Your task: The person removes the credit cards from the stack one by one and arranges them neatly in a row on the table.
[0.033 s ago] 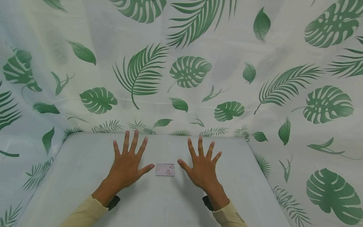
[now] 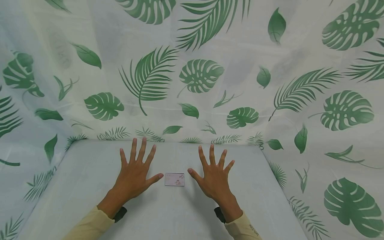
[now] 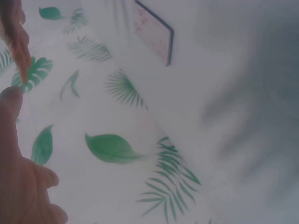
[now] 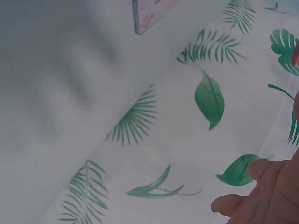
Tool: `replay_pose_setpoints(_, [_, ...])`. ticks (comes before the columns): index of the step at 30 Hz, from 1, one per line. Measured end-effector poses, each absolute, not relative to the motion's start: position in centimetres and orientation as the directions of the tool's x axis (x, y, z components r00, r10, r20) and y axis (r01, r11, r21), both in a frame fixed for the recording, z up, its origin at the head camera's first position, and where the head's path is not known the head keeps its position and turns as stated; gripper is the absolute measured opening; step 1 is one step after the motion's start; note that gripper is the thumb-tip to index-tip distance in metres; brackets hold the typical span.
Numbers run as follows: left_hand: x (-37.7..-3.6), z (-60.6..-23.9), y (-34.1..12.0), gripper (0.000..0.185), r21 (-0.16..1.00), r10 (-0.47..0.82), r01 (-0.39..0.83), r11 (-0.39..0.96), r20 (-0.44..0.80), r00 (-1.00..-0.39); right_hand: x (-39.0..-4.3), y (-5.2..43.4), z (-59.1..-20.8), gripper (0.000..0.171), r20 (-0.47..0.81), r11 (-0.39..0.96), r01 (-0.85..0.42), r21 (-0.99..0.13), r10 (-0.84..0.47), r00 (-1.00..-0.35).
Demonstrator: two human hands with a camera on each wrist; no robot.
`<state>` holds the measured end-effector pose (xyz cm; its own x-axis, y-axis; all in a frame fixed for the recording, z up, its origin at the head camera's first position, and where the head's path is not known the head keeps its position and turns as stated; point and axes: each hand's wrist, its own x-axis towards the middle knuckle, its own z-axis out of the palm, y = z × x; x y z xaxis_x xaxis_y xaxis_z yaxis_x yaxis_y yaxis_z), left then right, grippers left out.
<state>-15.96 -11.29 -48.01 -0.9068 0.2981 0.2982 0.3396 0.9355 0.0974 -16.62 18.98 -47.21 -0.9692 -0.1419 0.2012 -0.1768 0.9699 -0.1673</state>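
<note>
A small flat pink rectangle with a dark edge and printed figures, like a card or thin box (image 2: 174,179), lies on the white table between the two hands. My left hand (image 2: 134,176) is spread above the table to its left, thumb tip close to its left edge. To its right, my right hand (image 2: 213,178) is also spread, the thumb pointing toward it. Neither hand holds anything. In the left wrist view the pink rectangle (image 3: 153,33) appears near the top, with left fingers at the left edge. The right wrist view shows only a corner of it.
White sheets printed with green leaves (image 2: 201,76) rise behind the table and along both sides. The pale tabletop (image 2: 174,216) carries shadows of the hands. Dark bands (image 2: 120,215) sit on both wrists, below beige sleeves.
</note>
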Motion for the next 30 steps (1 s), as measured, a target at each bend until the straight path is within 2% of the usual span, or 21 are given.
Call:
replay_pose_setpoints(9, [-16.1, -48.4, -11.1, 0.105, 0.091, 0.303, 0.347, 0.934, 0.315, -0.899, -16.6, 18.9, -47.5, 0.095, 0.205, 0.972, -0.177, -0.152, -0.144, -0.968])
replay_pose_setpoints(16, [-16.2, -48.3, -10.9, 0.103, 0.103, 0.307, 0.354, 0.93, 0.316, -0.898, -16.7, 18.9, -47.5, 0.099, 0.261, 0.967, -0.186, -0.173, -0.137, -0.956])
replay_pose_setpoints(25, [-16.3, -49.1, -10.6, 0.092, 0.22, 0.321, 0.414, 0.883, 0.361, -0.876, -17.2, 18.7, -48.3, 0.095, 0.329, 0.931, -0.196, -0.309, -0.089, -0.94])
replay_pose_setpoints(30, [-16.5, -49.8, -10.5, 0.082, 0.294, 0.314, 0.452, 0.842, 0.414, -0.854, -17.4, 18.5, -49.1, 0.088, 0.297, 0.891, -0.182, -0.416, -0.056, -0.953])
